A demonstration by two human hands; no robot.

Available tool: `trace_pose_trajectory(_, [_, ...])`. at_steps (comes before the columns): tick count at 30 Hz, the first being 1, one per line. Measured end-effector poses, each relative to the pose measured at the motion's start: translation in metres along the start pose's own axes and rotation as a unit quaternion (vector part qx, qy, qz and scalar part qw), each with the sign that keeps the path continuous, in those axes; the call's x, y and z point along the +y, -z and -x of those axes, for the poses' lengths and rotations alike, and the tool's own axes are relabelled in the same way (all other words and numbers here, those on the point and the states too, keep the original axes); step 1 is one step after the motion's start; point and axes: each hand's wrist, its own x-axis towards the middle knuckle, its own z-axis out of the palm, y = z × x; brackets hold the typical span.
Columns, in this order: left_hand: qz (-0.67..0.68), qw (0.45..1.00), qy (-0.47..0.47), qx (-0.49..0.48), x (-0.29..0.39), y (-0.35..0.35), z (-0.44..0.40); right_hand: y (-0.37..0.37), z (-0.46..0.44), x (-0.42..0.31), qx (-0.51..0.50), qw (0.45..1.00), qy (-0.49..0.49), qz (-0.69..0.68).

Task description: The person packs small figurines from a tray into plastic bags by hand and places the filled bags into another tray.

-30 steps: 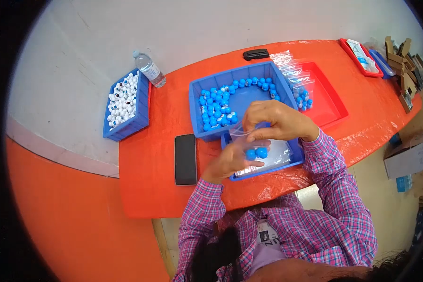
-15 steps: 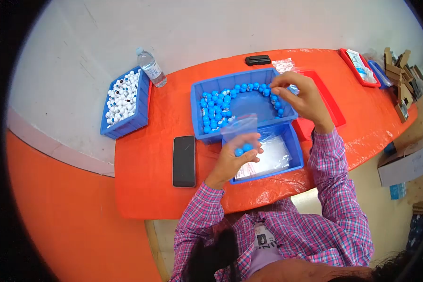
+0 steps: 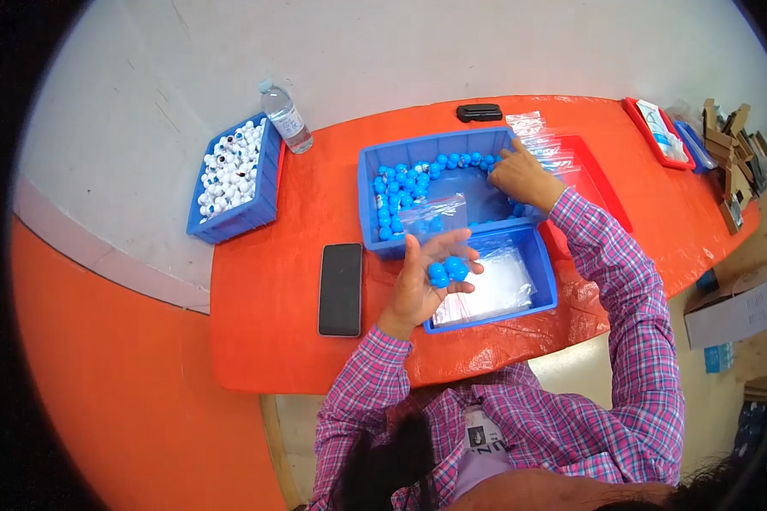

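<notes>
My left hand (image 3: pixel 418 285) holds a clear zip-lock bag (image 3: pixel 439 220) over the front bin, palm up, with several blue balls (image 3: pixel 448 272) resting low in the bag. My right hand (image 3: pixel 524 177) is inside the right side of the larger blue bin (image 3: pixel 369 204), its fingers bent down at a row of blue balls (image 3: pixel 454 160). The back of that hand hides what its fingertips grip, if anything. More blue balls (image 3: pixel 394 194) are heaped on the bin's left side. Below my left hand, a smaller blue bin (image 3: pixel 547 277) contains flat clear bags (image 3: pixel 504 285).
A phone (image 3: pixel 340 289) lies to the left. Beyond it stand a bin of white balls (image 3: pixel 230 175) and a water bottle (image 3: pixel 287 117). A red tray (image 3: pixel 601 183) with bags is at right; a black object (image 3: pixel 479 112) lies behind. Cardboard pieces (image 3: pixel 729 145) pile up far right.
My right hand has moved down and left into the larger bin. My left hand, still with the bag, has turned so its fingers spread more. The whole view has shifted slightly.
</notes>
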Motion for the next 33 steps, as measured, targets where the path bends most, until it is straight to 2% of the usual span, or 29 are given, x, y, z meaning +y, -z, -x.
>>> trace_pose_trajectory(4, [0.003,1.0,-0.005,0.009,-0.002,-0.003,0.001,-0.006,0.001,0.001,-0.026,1.0,0.003,-0.008])
trace_pose_trajectory(6, [-0.179,0.982,-0.041,0.045,-0.01,-0.006,0.003,0.002,0.006,-0.001,0.015,0.999,-0.025,-0.039])
trace_pose_trajectory(8, [-0.355,0.927,-0.081,0.083,-0.014,-0.008,0.003,0.017,0.01,-0.001,0.061,0.995,-0.051,-0.066])
trace_pose_trajectory(9, [-0.354,0.927,-0.089,0.084,-0.014,-0.008,0.003,0.035,0.015,-0.001,0.1,0.955,-0.073,-0.271])
trace_pose_trajectory(10, [-0.409,0.898,-0.133,0.098,-0.015,-0.009,0.003,0.057,0.022,-0.003,0.131,0.871,-0.09,-0.464])
trace_pose_trajectory(11, [-0.46,0.863,-0.175,0.114,-0.016,-0.01,0.004,0.073,0.031,-0.008,0.131,0.874,-0.087,-0.459])
trace_pose_trajectory(13, [-0.557,0.779,-0.25,0.143,-0.018,-0.011,0.003,0.097,0.048,-0.023,0.185,0.689,-0.026,-0.7])
trace_pose_trajectory(19, [-0.584,0.757,-0.248,0.155,-0.014,-0.007,0.002,0.118,0.062,-0.051,0.235,0.741,0.032,-0.628])
trace_pose_trajectory(23, [-0.587,0.767,-0.197,0.167,-0.012,-0.011,0.002,0.119,0.063,-0.049,0.234,0.827,0.096,-0.502])
trace_pose_trajectory(28, [-0.572,0.771,-0.231,0.156,-0.015,-0.007,0.001,0.123,0.063,-0.064,0.193,0.878,0.042,-0.437])
trace_pose_trajectory(33, [-0.569,0.786,-0.182,0.156,-0.012,-0.01,0.003,0.12,0.061,-0.06,0.222,0.836,0.041,-0.499])
